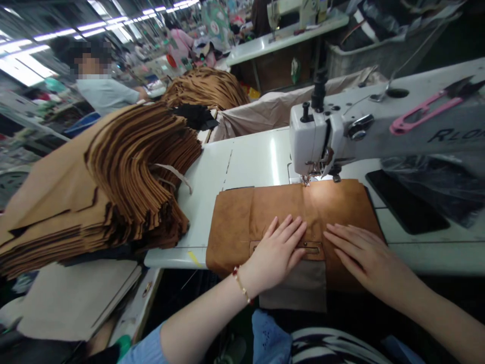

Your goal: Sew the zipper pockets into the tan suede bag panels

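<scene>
A brown leather-like panel point(231, 222) lies on the white sewing table, its far edge under the needle of the sewing machine point(306, 146). My left hand point(275, 253) rests flat on the panel, fingers stretched out, beside a zipper point(312, 249) set into it. Lying flat on the panel's right part is my right hand point(364, 253), its fingers extended. Neither hand grips anything. Below the zipper a beige cloth piece point(299, 290) hangs over the table's front edge. The machine's lamp lights the panel near the needle.
Tall stacks of brown panels point(136, 167) stand at the left, above beige sheets point(79, 298). A black phone point(407, 201) and a clear plastic bag point(435, 184) lie to the right. Pink-handled thread snips point(424, 111) rest on the machine arm. Another person point(106, 93) is behind the stacks.
</scene>
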### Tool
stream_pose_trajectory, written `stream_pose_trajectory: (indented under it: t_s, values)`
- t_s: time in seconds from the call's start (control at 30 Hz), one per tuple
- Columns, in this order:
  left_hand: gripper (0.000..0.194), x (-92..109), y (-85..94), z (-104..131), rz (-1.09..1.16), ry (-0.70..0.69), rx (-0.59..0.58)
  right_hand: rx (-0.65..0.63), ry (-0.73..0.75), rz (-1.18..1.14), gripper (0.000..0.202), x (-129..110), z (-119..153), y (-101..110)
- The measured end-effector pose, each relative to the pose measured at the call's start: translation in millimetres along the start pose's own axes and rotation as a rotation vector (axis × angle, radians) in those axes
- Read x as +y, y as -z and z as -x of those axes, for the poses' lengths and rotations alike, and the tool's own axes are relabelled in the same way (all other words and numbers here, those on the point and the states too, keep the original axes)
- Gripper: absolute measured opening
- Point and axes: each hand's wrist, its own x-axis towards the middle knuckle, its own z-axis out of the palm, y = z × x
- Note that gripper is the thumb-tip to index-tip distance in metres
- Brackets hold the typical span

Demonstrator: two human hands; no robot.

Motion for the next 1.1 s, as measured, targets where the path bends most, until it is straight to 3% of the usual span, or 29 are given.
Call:
stream_pose_trajectory:
  t_s: [0.1,0.2,0.33,0.5,0.67,0.77,0.93,1.0,1.1]
  values:
    - [0.063,29,-14.8,34,-0.077,0.012,0.023,-0.034,0.024,-0.101,0.043,-16,23,14]
    - [0.063,40,-32.1,49,-0.157,0.056,0.094,0.024,-0.058,-0.134,0.045,-21,22,18]
    - [0.063,41,-43.3,48,-0.159,0.09,0.152,0.072,-0.08,-0.096,0.053,-20,-12,11]
    - [0.064,42,-45.7,47,-0.175,0.088,0.183,-0.006,-0.113,-0.104,0.023,-23,-56,-5]
    - [0.066,42,-47.4,47,-0.195,0.079,0.204,-0.014,-0.175,-0.02,0.012,-21,-71,-17]
    - [0.065,42,-47.7,47,-0.19,0.083,0.21,-0.031,-0.168,0.046,0.017,-15,-63,-7]
    - [0.066,42,-49.0,47,-0.162,0.087,0.22,0.061,-0.32,0.465,0.035,11,-22,49]
    - [0.066,42,-49.5,47,-0.153,0.084,0.22,0.056,-0.395,0.559,0.04,11,-9,65]
    - [0.066,41,-50.4,47,-0.146,0.085,0.223,0.065,-0.318,0.446,0.046,-10,-4,57]
